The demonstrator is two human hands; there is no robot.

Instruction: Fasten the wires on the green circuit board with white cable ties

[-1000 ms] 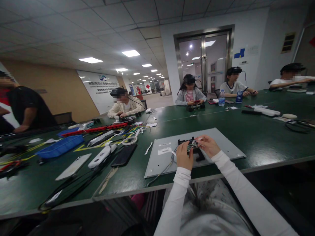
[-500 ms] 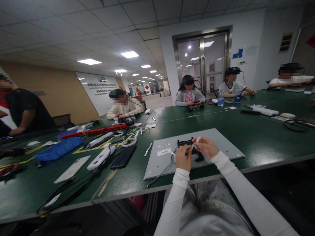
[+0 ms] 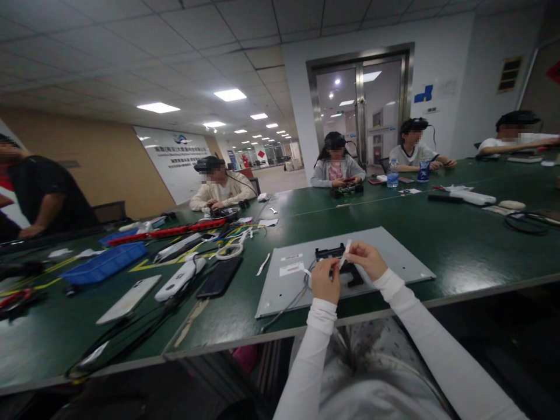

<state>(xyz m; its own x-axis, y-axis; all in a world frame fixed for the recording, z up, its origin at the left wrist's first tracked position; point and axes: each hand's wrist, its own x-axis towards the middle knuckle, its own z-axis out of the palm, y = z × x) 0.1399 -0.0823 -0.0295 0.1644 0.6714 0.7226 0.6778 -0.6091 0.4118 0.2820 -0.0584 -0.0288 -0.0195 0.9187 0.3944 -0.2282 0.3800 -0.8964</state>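
Above a flat grey panel (image 3: pixel 394 265), both my hands work close together. A narrow white strip (image 3: pixel 346 252) stands tilted between them. My right hand (image 3: pixel 368 261) is closed in a pinch on the strip. My left hand (image 3: pixel 325 281) is also pinched, at the strip's lower end; its fingertips partly hide what lies there. A black bracket-like part (image 3: pixel 330 252) rests on the panel behind the hands, partly covered by them. From beside my left hand a thin grey cable (image 3: pixel 292 306) runs over the panel's front edge.
Left of the panel lie a dark phone (image 3: pixel 221 278), a roll of white tape (image 3: pixel 229 251), a white power strip (image 3: pixel 180 281), a pale phone (image 3: pixel 129 299) and a blue tray (image 3: pixel 105 263). Several people sit or stand around the green table (image 3: pixel 306 219).
The white strip now stands more upright and shows more clearly between my hands. My right hand's fingers have shifted slightly; my left hand has hardly moved.
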